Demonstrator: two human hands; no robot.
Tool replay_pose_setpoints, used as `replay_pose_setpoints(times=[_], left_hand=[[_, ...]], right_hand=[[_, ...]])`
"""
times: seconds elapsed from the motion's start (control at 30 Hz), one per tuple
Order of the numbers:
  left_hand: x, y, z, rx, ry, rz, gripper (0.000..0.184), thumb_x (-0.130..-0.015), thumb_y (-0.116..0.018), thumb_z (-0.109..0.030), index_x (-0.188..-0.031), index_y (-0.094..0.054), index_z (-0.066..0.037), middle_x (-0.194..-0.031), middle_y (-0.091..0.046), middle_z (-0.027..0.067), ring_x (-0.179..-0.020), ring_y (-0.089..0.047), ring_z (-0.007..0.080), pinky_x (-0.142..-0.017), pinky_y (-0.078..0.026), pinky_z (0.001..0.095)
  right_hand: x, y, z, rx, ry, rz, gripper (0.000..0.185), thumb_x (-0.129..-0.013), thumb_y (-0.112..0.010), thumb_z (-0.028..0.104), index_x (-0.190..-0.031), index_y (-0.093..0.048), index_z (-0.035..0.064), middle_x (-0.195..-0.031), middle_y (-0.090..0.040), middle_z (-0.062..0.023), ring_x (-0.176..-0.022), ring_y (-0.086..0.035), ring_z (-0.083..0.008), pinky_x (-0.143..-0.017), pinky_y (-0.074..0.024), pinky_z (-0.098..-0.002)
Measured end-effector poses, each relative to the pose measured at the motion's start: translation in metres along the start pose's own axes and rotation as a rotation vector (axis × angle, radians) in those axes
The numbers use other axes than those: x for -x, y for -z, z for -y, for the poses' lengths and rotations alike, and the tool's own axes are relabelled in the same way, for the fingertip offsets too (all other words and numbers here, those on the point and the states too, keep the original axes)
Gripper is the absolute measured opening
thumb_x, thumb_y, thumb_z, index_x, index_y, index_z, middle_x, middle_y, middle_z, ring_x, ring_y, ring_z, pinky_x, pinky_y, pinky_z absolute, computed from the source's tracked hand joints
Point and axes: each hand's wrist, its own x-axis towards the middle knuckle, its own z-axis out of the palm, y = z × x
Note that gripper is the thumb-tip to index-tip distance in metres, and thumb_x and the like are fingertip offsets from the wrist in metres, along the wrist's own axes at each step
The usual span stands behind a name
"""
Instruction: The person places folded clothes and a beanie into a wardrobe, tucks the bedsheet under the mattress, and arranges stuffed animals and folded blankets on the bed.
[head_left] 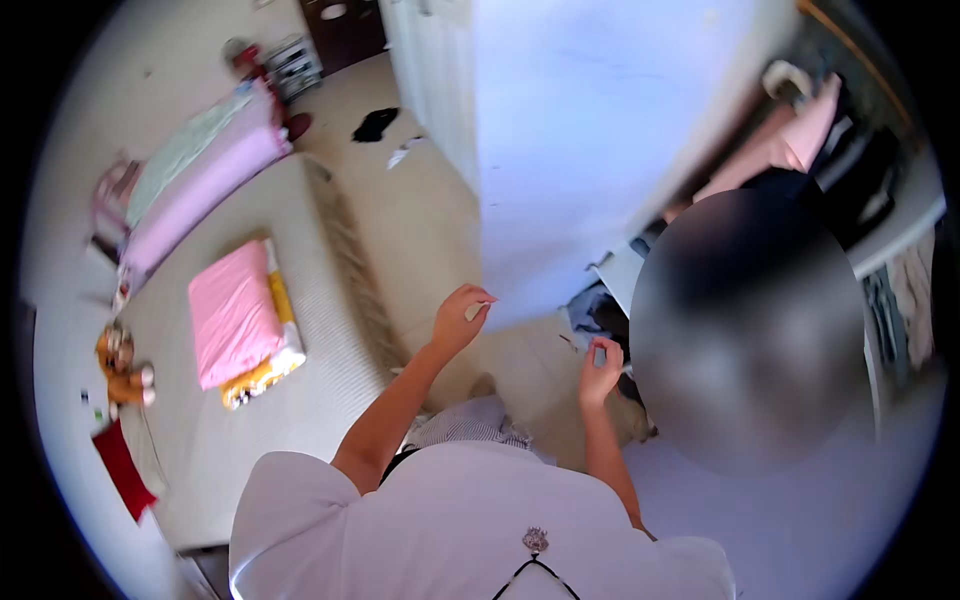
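In front of my body my left hand (462,320) is raised with its thumb and fingers curled together into a ring. A bit of pale floor shows through that ring, and I see nothing held. My right hand (600,375) is also raised, lower and to the right, with its fingers curled in toward the thumb. Nothing shows in it either. Beyond both hands stands a tall bluish-white door or panel (590,150), apart from them. Dark and blue cloth (595,310) lies just past my right hand.
On the left is a bed (330,410) with a folded pink and yellow quilt (235,315) and a plush toy (125,380). Clothes (790,140) hang in an open wardrobe on the right, partly behind a blurred oval. Black cloth (375,125) lies on the floor.
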Motion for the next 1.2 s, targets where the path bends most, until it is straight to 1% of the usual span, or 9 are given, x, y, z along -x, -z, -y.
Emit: replay_pose_setpoints(times=[0.1, 0.27, 0.37, 0.4, 0.63, 0.83, 0.9, 1.07, 1.2], left_hand=[[0.041, 0.045, 0.004, -0.092, 0.14, -0.131, 0.014, -0.077, -0.066, -0.001, -0.088, -0.067, -0.01, -0.089, -0.064, 0.0063, -0.084, -0.062, 0.0228, -0.073, -0.05, 0.0318], [0.095, 0.116, 0.017, -0.135, 0.388, -0.403, 0.012, -0.079, -0.066, 0.002, -0.088, -0.068, -0.005, -0.089, -0.065, 0.0065, -0.083, -0.063, 0.0204, -0.073, -0.051, 0.0292], [0.117, 0.147, 0.042, -0.22, 0.406, -0.572, 0.012, -0.079, -0.066, 0.003, -0.088, -0.068, -0.005, -0.088, -0.065, 0.0068, -0.081, -0.064, 0.0204, -0.073, -0.051, 0.0294], [0.122, 0.156, 0.047, -0.234, 0.368, -0.608, 0.01, -0.079, -0.065, 0.0, -0.087, -0.067, -0.005, -0.086, -0.064, 0.008, -0.08, -0.064, 0.0218, -0.068, -0.051, 0.0322], [0.152, 0.254, 0.075, -0.444, 0.395, -0.699, 0.012, -0.076, -0.066, 0.0, -0.087, -0.068, -0.005, -0.086, -0.065, 0.0098, -0.079, -0.063, 0.0249, -0.071, -0.051, 0.0337], [0.188, 0.354, 0.088, -0.536, 0.585, -0.848, 0.014, -0.078, -0.071, -0.008, -0.091, -0.068, -0.005, -0.089, -0.066, 0.0091, -0.082, -0.065, 0.0237, -0.073, -0.052, 0.0337], [0.2, 0.38, 0.084, -0.593, 0.669, -0.847, 0.018, -0.077, -0.072, -0.01, -0.094, -0.068, -0.006, -0.089, -0.066, 0.0092, -0.082, -0.064, 0.0233, -0.073, -0.052, 0.0339], [0.235, 0.405, 0.095, -0.625, 0.785, -0.878, 0.02, -0.077, -0.071, -0.012, -0.095, -0.068, -0.004, -0.091, -0.067, 0.0101, -0.086, -0.064, 0.0252, -0.078, -0.052, 0.0353], [0.243, 0.413, 0.101, -0.678, 0.831, -1.018, 0.017, -0.08, -0.07, -0.011, -0.096, -0.068, -0.005, -0.094, -0.066, 0.01, -0.089, -0.063, 0.0265, -0.081, -0.05, 0.0369]], right_hand=[[0.001, -0.035, 0.033, -0.1, 0.039, 0.099, 0.012, -0.075, -0.063, -0.004, -0.085, -0.06, 0.0014, -0.082, -0.059, -0.0102, -0.078, -0.056, -0.0263, -0.072, -0.045, -0.0357], [0.026, -0.105, 0.098, -0.396, 0.0, 0.459, 0.011, -0.08, -0.066, 0.004, -0.09, -0.061, 0.0033, -0.087, -0.063, -0.0078, -0.08, -0.058, -0.0226, -0.075, -0.0474, -0.0328], [0.043, -0.145, 0.141, -0.544, 0.079, 0.622, 0.011, -0.08, -0.066, 0.004, -0.091, -0.062, 0.0036, -0.087, -0.063, -0.0076, -0.08, -0.059, -0.0222, -0.073, -0.0479, -0.032], [0.047, -0.159, 0.154, -0.553, 0.164, 0.674, 0.012, -0.081, -0.064, 0.003, -0.093, -0.061, 0.0039, -0.088, -0.062, -0.0077, -0.079, -0.058, -0.0222, -0.071, -0.0478, -0.0316], [0.077, -0.27, 0.265, -0.795, 0.363, 0.852, 0.015, -0.084, -0.058, -0.003, -0.097, -0.06, 0.0043, -0.089, -0.058, -0.0083, -0.078, -0.056, -0.0216, -0.067, -0.0468, -0.03], [0.119, -0.36, 0.366, -0.957, 0.472, 1.002, 0.015, -0.086, -0.057, -0.003, -0.1, -0.059, 0.0037, -0.09, -0.056, -0.0063, -0.073, -0.052, -0.0165, -0.066, -0.0451, -0.0285], [0.133, -0.378, 0.399, -1.001, 0.532, 1.073, 0.016, -0.084, -0.057, -0.005, -0.098, -0.058, 0.0034, -0.09, -0.056, -0.0076, -0.076, -0.055, -0.0194, -0.067, -0.0463, -0.0298], [0.155, -0.408, 0.468, -1.114, 0.656, 1.222, 0.016, -0.082, -0.056, -0.006, -0.095, -0.057, 0.0025, -0.088, -0.056, -0.0102, -0.08, -0.057, -0.0244, -0.068, -0.0485, -0.0324], [0.178, -0.454, 0.497, -1.141, 0.757, 1.335, 0.014, -0.08, -0.058, -0.004, -0.092, -0.058, 0.0033, -0.088, -0.057, -0.0109, -0.079, -0.057, -0.0264, -0.067, -0.0481, -0.034]])
